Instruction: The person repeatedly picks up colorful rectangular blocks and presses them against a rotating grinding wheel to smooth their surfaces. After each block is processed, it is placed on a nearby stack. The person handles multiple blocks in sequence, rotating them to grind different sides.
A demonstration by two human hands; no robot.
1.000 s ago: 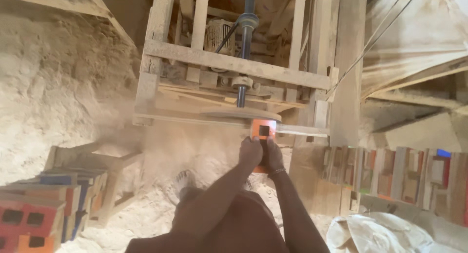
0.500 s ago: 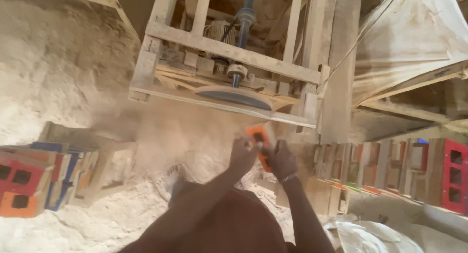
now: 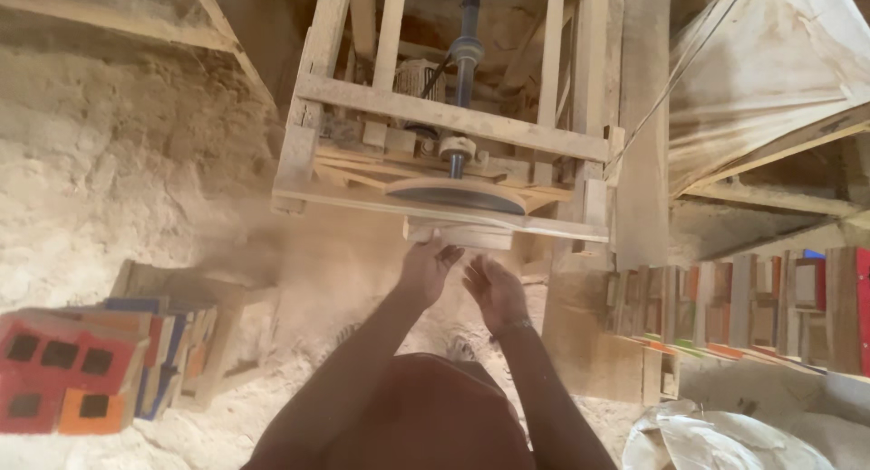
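Observation:
A pale wooden block (image 3: 459, 235) sits right under the grey sanding disc (image 3: 453, 196) of a rough wooden-framed machine (image 3: 453, 116). My left hand (image 3: 426, 269) reaches up, its fingertips gripping the block's lower edge. My right hand (image 3: 494, 290) is just below and to the right of the block, palm turned inward and fingers apart; I cannot see it touching the block. A vertical shaft (image 3: 468, 53) runs down to the disc.
Sawdust covers the ground and banks up on the left (image 3: 109, 180). Painted red, orange and blue blocks (image 3: 63, 370) are stacked at lower left. A row of coloured blocks (image 3: 752, 298) stands at the right, above a white sack (image 3: 725, 438).
The orange face of the block between my hands no longer shows; a pale block is now up against the disc. My right hand has opened and come off it.

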